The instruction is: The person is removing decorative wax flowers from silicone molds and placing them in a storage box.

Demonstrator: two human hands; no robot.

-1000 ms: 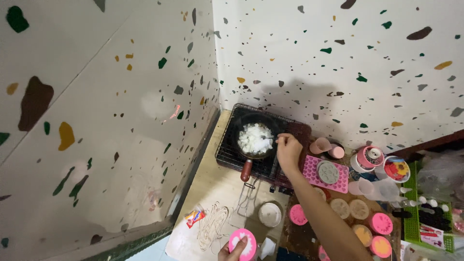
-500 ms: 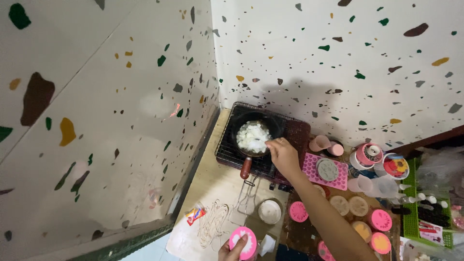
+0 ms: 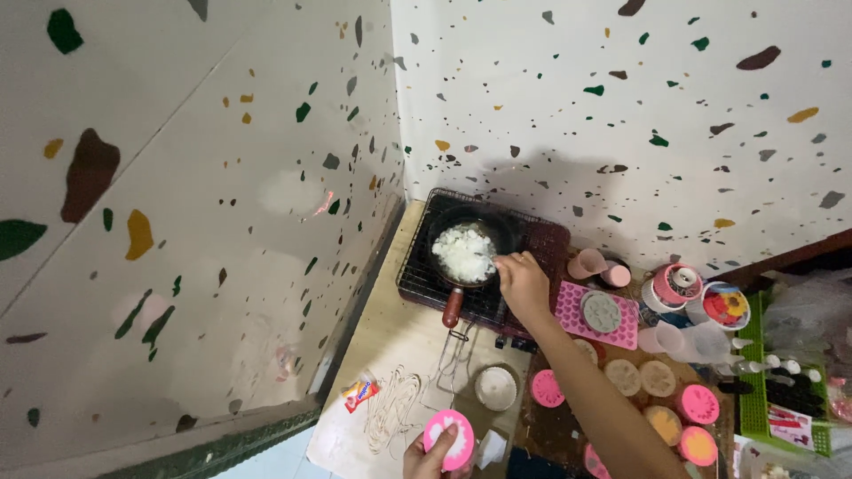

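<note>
Head view, looking down into a corner of speckled terrazzo walls. The right hand (image 3: 524, 282) reaches over the rim of a small black pan (image 3: 468, 251), fingers pinched together at the edge of the white chunks (image 3: 463, 252) that fill it; whether it grips a utensil cannot be told. The pan sits on a wire grill (image 3: 424, 270) atop a dark stove (image 3: 555, 244), its red-brown handle (image 3: 453, 309) pointing toward the viewer. The left hand (image 3: 428, 457), at the lower frame edge, is closed around a round pink mould (image 3: 448, 438) with a white filling. Right of the stove lies a pink heart-patterned tray (image 3: 572, 315); further round pink moulds (image 3: 698, 404) and pale discs (image 3: 658, 379) lie near the forearm on the desk (image 3: 395, 341).
</note>
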